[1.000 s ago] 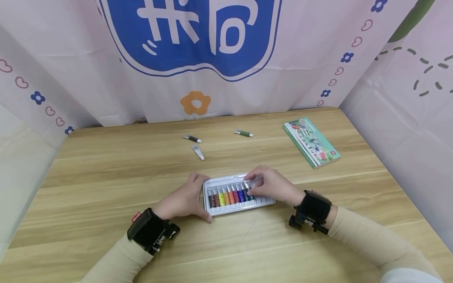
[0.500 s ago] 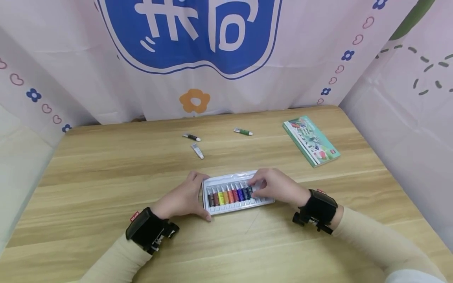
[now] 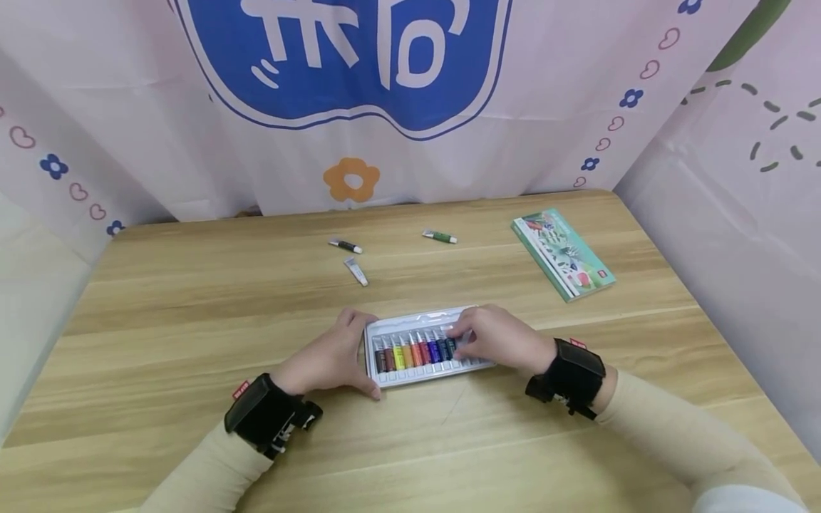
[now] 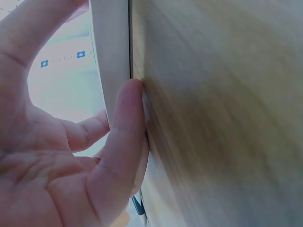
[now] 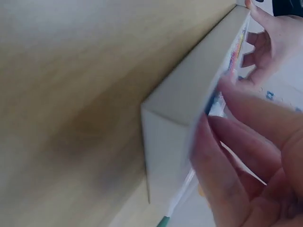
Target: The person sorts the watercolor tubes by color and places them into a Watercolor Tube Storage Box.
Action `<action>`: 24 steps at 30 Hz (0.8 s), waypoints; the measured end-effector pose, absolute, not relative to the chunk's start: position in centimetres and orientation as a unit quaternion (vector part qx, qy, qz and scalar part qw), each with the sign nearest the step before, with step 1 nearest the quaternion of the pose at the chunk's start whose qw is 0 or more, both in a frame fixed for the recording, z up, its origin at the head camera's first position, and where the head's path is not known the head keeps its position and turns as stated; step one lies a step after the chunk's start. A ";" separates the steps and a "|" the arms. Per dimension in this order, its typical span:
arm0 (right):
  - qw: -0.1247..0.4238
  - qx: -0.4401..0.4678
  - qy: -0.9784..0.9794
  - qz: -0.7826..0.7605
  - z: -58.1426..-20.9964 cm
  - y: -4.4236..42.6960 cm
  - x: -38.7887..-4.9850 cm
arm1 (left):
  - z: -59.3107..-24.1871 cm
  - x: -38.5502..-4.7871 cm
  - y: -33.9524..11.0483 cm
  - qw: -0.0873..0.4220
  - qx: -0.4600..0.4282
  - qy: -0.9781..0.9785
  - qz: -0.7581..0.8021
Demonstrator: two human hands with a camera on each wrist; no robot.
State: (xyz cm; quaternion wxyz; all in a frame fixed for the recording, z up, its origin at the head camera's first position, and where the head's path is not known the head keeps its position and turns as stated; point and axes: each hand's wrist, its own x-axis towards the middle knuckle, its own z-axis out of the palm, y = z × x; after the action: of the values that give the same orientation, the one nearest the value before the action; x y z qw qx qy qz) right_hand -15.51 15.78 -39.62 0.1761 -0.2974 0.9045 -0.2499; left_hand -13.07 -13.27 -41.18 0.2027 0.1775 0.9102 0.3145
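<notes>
A white paint box (image 3: pixel 413 325) lies on the wooden table, holding a row of small paint tubes (image 3: pixel 417 353) in several colours, from brown at the left to dark blue at the right. My left hand (image 3: pixel 327 356) grips the box's left end, thumb at the front corner and fingers at the back. In the left wrist view the thumb (image 4: pixel 128 109) presses along the box's side wall. My right hand (image 3: pixel 503 339) reaches over the right end of the row, thumb and forefinger pinching a dark paint tube (image 5: pixel 211 103) in the tray. The fingers partly hide that tube.
Behind the box lie a black paint tube (image 3: pixel 346 246), a silver-white paint tube (image 3: pixel 355 271) and a green paint tube (image 3: pixel 440 236). A teal illustrated box (image 3: pixel 564 255) rests at the back right. A printed curtain (image 3: pixel 282 171) hangs behind the table (image 3: pixel 192 285).
My right hand has shifted a little right along the row, then slightly back left. The left hand keeps its grip on the paint box. The loose tubes lie where they were.
</notes>
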 end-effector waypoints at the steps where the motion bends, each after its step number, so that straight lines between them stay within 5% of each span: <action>1: 0.176 -0.296 0.906 -0.248 -39.5 15.8 -15.6 | -41.1 -13.2 -13.3 0.200 0.178 0.911 0.314; 14: 0.196 -0.281 0.909 -0.235 -38.7 15.7 -16.6 | -40.8 -13.8 -13.2 0.194 0.175 0.914 0.311; 24: 0.160 -0.316 0.899 -0.257 -38.9 15.8 -17.9 | -40.8 -13.0 -13.2 0.201 0.158 0.916 0.309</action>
State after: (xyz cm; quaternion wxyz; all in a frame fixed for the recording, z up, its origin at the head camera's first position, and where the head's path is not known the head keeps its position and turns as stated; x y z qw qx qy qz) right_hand -17.85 15.78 -38.90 0.1604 -0.3159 0.8992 -0.2567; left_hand -13.00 -13.16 -40.76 0.2014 0.1582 0.9158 0.3094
